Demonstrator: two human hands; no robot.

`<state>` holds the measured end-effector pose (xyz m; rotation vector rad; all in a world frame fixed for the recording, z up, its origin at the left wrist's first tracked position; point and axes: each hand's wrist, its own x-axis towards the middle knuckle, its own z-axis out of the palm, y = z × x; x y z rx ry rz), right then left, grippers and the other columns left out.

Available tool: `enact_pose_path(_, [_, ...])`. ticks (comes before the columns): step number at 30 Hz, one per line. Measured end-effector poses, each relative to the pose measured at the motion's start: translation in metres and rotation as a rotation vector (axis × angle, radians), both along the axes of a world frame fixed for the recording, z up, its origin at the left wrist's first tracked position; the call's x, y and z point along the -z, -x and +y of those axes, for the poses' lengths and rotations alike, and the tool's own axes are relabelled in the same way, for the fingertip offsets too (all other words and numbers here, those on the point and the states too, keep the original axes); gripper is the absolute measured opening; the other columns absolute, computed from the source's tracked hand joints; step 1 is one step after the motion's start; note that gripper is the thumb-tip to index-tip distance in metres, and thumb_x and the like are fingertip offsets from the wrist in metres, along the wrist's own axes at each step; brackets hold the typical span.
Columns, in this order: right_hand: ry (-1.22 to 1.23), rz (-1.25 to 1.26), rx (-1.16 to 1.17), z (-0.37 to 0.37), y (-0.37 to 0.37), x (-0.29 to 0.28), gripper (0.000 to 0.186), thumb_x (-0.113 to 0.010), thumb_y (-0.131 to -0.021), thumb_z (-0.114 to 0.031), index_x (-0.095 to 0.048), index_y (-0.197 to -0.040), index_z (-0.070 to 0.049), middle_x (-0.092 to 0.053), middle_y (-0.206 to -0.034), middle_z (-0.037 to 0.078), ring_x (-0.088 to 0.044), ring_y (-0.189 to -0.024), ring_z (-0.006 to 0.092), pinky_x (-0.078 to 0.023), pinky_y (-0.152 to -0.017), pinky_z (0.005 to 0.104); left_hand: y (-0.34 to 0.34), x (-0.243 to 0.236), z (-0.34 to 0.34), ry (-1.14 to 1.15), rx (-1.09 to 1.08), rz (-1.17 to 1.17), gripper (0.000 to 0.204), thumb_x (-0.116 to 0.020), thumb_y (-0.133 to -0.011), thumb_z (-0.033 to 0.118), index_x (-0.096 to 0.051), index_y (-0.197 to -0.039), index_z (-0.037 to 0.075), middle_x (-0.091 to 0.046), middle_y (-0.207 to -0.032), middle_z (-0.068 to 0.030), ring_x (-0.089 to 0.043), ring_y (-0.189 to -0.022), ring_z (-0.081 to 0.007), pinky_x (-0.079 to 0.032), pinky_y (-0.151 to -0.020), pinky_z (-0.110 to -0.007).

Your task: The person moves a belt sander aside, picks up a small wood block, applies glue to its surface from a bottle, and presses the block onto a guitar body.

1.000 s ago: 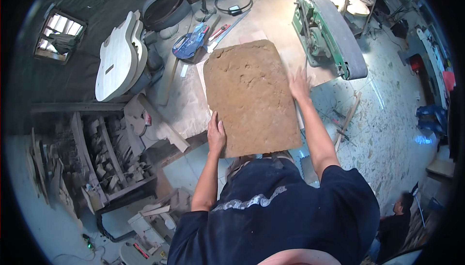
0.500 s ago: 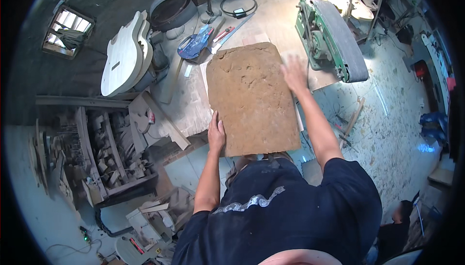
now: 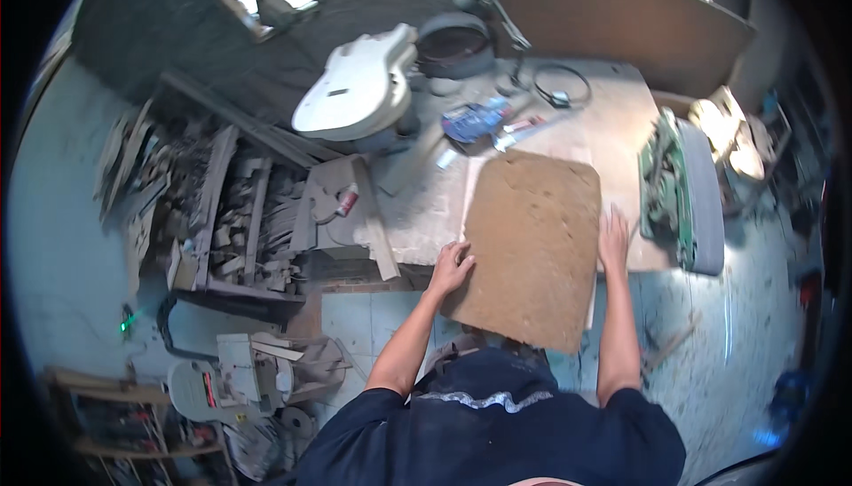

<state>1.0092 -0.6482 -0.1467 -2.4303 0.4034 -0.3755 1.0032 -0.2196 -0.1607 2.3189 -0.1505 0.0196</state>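
Observation:
A brown slab-like board [image 3: 532, 246] with a rough, dented surface lies on the worktable, its near end reaching past the table's front edge. What it is made of, I cannot tell. My left hand [image 3: 451, 268] is at its left edge, fingers bent against the rim. Along the right edge rests my right hand [image 3: 612, 239], its fingers stretched out and pointing away from me. A pale sheet [image 3: 589, 308] shows from beneath the board on the right.
A green belt sander [image 3: 679, 189] stands at the table's right. Pale guitar bodies [image 3: 355, 86] are stacked at the back left. A blue object [image 3: 475, 122], a coiled black cable [image 3: 563, 85] and a wooden strip [image 3: 377, 220] lie about. Left is a rack of wood offcuts [image 3: 253, 211].
My view has swung left, so everything sits further right and lower. The right hand, blurred beside the board's upper right before, now lies along its right edge. The board appears slightly turned.

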Motion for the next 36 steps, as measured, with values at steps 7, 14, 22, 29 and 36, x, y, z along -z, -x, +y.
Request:
enact_pose_path(7, [-0.184,0.023,0.062,0.054,0.114,0.008,0.053,-0.047,-0.106,-0.034,-0.05,-0.142,0.004,-0.046,-0.147,0.028,-0.041,-0.14,0.0413,-0.031,-0.117,0.0449,-0.13,-0.125,0.101,1.024,-0.549,0.08,0.073,-0.06,-0.094,0.063,-0.049,-0.128,-0.001,-0.061,-0.124,-0.0192,-0.065,-0.11,-0.0298,-0.055,-0.089,-0.042])
enact_pose_path(14, [-0.129,-0.039,0.261,0.056,0.149,-0.018,0.048,-0.052,-0.104,-0.032,-0.054,-0.14,0.001,-0.053,-0.14,0.022,-0.05,-0.131,0.0367,-0.037,-0.111,0.0438,-0.255,-0.183,0.197,1.191,-0.717,0.074,0.109,-0.065,-0.083,0.074,-0.035,-0.148,-0.009,-0.04,-0.149,-0.0313,-0.048,-0.132,-0.0466,-0.047,-0.103,-0.055])
enact_pose_path(22, [-0.189,-0.05,0.406,0.091,0.154,-0.045,0.043,-0.058,-0.102,-0.029,-0.06,-0.133,0.0,-0.061,-0.131,0.019,-0.056,-0.123,0.0334,-0.041,-0.106,0.0415,-0.298,-0.168,0.207,1.285,-0.71,0.002,0.059,-0.076,-0.089,0.038,-0.055,-0.118,-0.01,-0.068,-0.095,-0.0222,-0.072,-0.085,-0.0305,-0.06,-0.077,-0.05])
enact_pose_path(29, [-0.294,-0.188,0.425,0.121,0.159,-0.061,0.036,-0.061,-0.101,-0.022,-0.064,-0.127,0.004,-0.067,-0.119,0.014,-0.065,-0.105,0.0235,-0.05,-0.094,0.0348,-0.294,-0.207,0.211,1.415,-0.669,-0.087,0.054,-0.072,-0.087,0.026,-0.054,-0.119,-0.013,-0.064,-0.11,-0.0273,-0.071,-0.087,-0.0404,-0.06,-0.081,-0.056])
enact_pose_path(36, [-0.691,-0.166,0.457,0.149,0.143,-0.098,0.032,-0.061,-0.102,-0.021,-0.066,-0.124,0.001,-0.068,-0.105,0.004,-0.064,-0.094,0.0106,-0.052,-0.078,0.0239,-0.311,-0.233,0.219,1.416,-0.633,-0.01,0.053,-0.071,-0.088,0.026,-0.055,-0.123,-0.01,-0.061,-0.122,-0.0243,-0.067,-0.106,-0.0384,-0.059,-0.086,-0.057])
